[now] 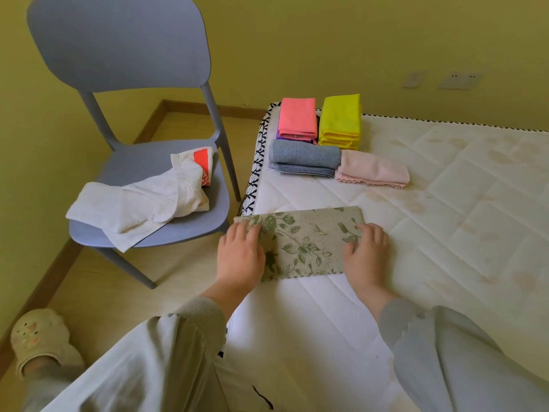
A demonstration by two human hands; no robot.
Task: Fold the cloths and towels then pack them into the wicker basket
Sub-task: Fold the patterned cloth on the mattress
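Observation:
A beige cloth with a green leaf print [306,242] lies folded into a long strip near the mattress's left edge. My left hand [239,254] presses flat on its left end and my right hand [367,254] presses on its right end, fingers fairly straight. Behind it sit folded cloths: a pink one [298,118] atop a purple one, a yellow stack [341,121], a grey towel [304,157] and a pale pink towel [374,171]. Unfolded white towels [139,209] lie on the chair seat. No wicker basket is in view.
The white quilted mattress [445,218] stretches to the right. A blue-grey plastic chair [118,69] stands left of it on the wooden floor, with a white and orange cloth [202,162] on its seat. My slippered foot [41,340] is at lower left. Yellow walls stand behind.

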